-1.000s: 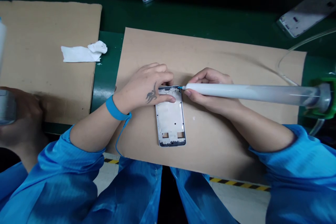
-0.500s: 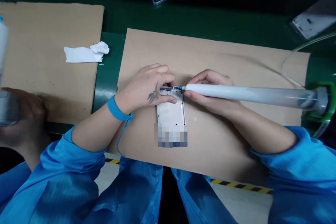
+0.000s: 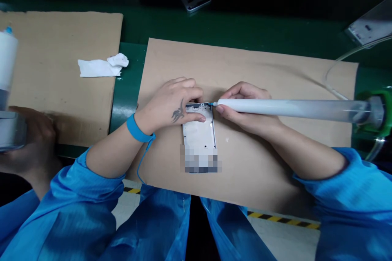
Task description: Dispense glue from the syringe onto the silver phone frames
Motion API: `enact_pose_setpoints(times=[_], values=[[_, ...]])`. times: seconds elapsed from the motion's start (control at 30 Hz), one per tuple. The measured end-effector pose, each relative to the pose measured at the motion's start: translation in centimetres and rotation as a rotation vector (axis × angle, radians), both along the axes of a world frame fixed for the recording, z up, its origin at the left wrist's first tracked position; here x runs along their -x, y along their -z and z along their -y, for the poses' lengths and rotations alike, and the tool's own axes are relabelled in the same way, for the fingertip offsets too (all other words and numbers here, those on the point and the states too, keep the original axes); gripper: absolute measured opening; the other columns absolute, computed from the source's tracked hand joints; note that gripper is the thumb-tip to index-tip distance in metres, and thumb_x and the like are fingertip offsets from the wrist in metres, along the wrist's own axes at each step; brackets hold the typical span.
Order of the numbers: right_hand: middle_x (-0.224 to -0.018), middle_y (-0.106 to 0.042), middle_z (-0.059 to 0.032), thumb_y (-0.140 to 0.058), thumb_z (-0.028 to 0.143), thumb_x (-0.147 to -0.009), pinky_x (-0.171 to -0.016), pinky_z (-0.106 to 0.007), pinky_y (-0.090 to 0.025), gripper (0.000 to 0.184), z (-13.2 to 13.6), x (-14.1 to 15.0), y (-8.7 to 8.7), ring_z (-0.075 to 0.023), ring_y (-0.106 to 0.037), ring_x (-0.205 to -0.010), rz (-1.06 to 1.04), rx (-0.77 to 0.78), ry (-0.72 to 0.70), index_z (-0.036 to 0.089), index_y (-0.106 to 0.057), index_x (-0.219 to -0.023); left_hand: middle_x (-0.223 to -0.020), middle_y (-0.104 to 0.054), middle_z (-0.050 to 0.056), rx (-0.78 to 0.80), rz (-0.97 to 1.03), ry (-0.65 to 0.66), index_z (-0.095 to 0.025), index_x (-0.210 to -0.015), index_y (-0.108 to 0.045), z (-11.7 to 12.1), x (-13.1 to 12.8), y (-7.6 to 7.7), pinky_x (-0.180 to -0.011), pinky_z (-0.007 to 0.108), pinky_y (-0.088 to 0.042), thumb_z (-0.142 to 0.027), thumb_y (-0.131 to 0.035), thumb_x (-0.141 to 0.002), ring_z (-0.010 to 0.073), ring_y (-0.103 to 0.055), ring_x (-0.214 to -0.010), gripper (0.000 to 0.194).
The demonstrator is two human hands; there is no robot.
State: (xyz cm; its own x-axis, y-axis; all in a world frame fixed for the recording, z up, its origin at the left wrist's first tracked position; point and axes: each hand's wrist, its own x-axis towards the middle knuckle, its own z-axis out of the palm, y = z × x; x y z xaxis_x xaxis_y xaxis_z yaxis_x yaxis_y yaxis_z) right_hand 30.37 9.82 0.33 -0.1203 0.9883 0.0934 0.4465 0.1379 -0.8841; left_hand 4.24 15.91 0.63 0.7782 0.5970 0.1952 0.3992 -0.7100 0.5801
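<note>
our phone frame runs long axis away from us | left hand fingers together, pinning its far end | right hand fingers clamped on syringe, tip at frame corner

Dim light, pixelated blur across the phone frame.

Landmark, a metal phone frame lying on a cardboard sheet: a hand could pass over the cardboard beyond the frame's top end and along its lower right side. Obstacles: the left hand lies over the top end, the right hand sits just beside it, and a long white syringe runs rightward from that end, barring any crossing there, with clear tubing farther right. Well left of the frame stand a crumpled tissue on a second cardboard sheet and a co-worker's hand.
</note>
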Motion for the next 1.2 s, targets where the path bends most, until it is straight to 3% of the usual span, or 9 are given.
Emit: enact_pose_setpoints(times=[0.37,0.47,0.53,0.63,0.7,0.77,0.97,1.2], values=[[-0.073,-0.078,-0.0012,-0.098,0.057,-0.083,-0.049,-0.032,-0.057,0.04,0.2,-0.4,0.6,-0.0206,-0.073,-0.058,-0.109,0.031,-0.009,0.029,-0.07,-0.086,-0.093,-0.069,0.004,0.016,-0.026,0.007,-0.021,-0.097,-0.075,0.1,0.0,0.2,-0.084,0.039,-0.048,-0.089,-0.067,-0.095,0.0245,-0.065,-0.09,0.069],[-0.074,-0.078,-0.0006,-0.091,0.058,-0.093,-0.049,-0.032,-0.061,0.036,0.4,-0.7,1.7,-0.0201,-0.074,-0.056,-0.234,-0.036,0.085,0.029,-0.07,-0.096,-0.11,-0.074,0.009,-0.008,-0.021,-0.05,-0.021,-0.111,-0.081,-0.3,0.7,-0.1,-0.096,0.043,-0.053,-0.085,-0.062,-0.101,0.0288,-0.069,-0.107,0.068],[-0.087,-0.084,-0.003,-0.087,0.056,-0.098,-0.057,-0.035,-0.067,0.035,0.5,-0.9,2.6,-0.0217,-0.079,-0.063,-0.251,-0.166,0.075,0.029,-0.073,-0.116,-0.131,-0.073,0.014,-0.039,0.033,-0.185,-0.02,-0.131,-0.079,-1.2,1.7,-0.1,-0.109,0.046,-0.054,-0.077,-0.053,-0.11,0.0316,-0.069,-0.124,0.067],[-0.106,-0.088,-0.006,-0.082,0.053,-0.104,-0.075,-0.042,-0.074,0.043,0.4,-0.9,3.5,-0.0255,-0.087,-0.08,-0.192,-0.443,-0.177,0.031,-0.071,-0.14,-0.142,-0.072,0.017,-0.062,0.061,-0.379,-0.018,-0.139,-0.077,-3.2,3.3,0.3,-0.119,0.048,-0.052,-0.066,-0.043,-0.116,0.0318,-0.067,-0.134,0.063],[-0.113,-0.089,-0.0059,-0.079,0.054,-0.106,-0.088,-0.045,-0.075,0.041,0.2,-0.7,3.5,-0.0281,-0.089,-0.096,-0.084,-0.588,-0.411,0.031,-0.074,-0.139,-0.144,-0.073,0.017,-0.104,-0.045,-0.423,-0.019,-0.136,-0.079,-4.2,3.8,0.7,-0.123,0.055,-0.047,-0.069,-0.047,-0.112,0.0361,-0.064,-0.138,0.064],[-0.119,-0.089,-0.0066,-0.076,0.056,-0.108,-0.099,-0.048,-0.072,0.038,-0.1,-0.6,3.3,-0.0296,-0.087,-0.11,0.056,-0.631,-0.536,0.03,-0.077,-0.135,-0.154,-0.069,0.017,-0.135,-0.159,-0.432,-0.023,-0.143,-0.078,-4.8,3.8,1.2,-0.125,0.061,-0.042,-0.074,-0.054,-0.107,0.0411,-0.057,-0.146,0.067],[-0.127,-0.086,-0.0112,-0.067,0.058,-0.112,-0.108,-0.049,-0.067,0.044,-1.6,-1.4,3.2,-0.0316,-0.083,-0.121,0.206,-0.525,-0.339,0.027,-0.073,-0.142,-0.171,-0.056,0.016,-0.118,-0.288,-0.401,-0.028,-0.16,-0.068,-4.2,2.8,1.5,-0.127,0.064,-0.034,-0.075,-0.052,-0.108,0.045,-0.044,-0.154,0.072],[-0.13,-0.085,-0.0115,-0.065,0.05,-0.113,-0.106,-0.052,-0.067,0.04,-2.0,-1.7,3.4,-0.0318,-0.082,-0.12,0.235,-0.546,-0.322,0.027,-0.07,-0.145,-0.177,-0.05,0.017,-0.153,-0.329,-0.42,-0.024,-0.164,-0.065,-3.4,2.7,1.1,-0.126,0.066,-0.034,-0.063,-0.046,-0.11,0.0464,-0.043,-0.155,0.07]])
